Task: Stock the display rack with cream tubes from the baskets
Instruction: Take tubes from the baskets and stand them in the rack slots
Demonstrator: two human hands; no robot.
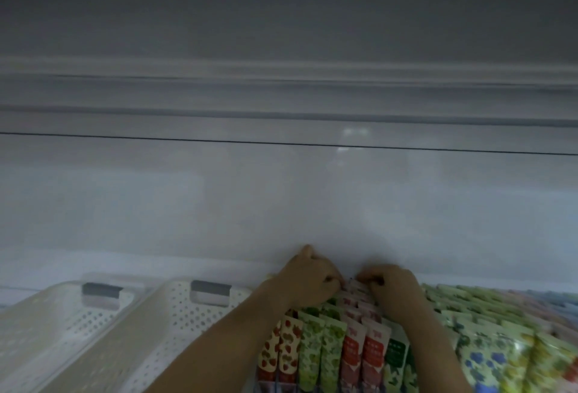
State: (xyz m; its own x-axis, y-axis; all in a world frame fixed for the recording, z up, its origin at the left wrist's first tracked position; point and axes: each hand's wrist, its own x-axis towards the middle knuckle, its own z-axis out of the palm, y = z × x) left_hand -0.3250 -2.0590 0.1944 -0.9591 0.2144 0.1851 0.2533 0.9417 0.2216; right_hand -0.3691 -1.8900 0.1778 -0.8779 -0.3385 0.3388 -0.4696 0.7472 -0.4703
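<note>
1. Grips on both hands are curled in: the left hand (308,280) and the right hand (392,286) each appear to pinch the crimped top of the same pink-and-red tube (352,288), fingertips facing across it. Blur hides the exact contact.
2. Far left, two white perforated baskets (56,330) lie side by side; no tubes show in the parts in view.
3. Next right, the display rack (275,382) carries rows running near to far: strawberry tubes (283,350), then green tubes (319,342), then the pink-and-red row.
4. The pinched tube stands at the far end of that row, directly between the two grips. Its long axis points down into the rack, crimp uppermost.
5. Both hands are equally near it, left knuckles on its left, right knuckles on its right, so seating it likely calls for a straight push down and slightly far, not sideways.
6. Rightmost, floral packs (500,352) fill the neighbouring rows, just beside the right forearm.
</note>
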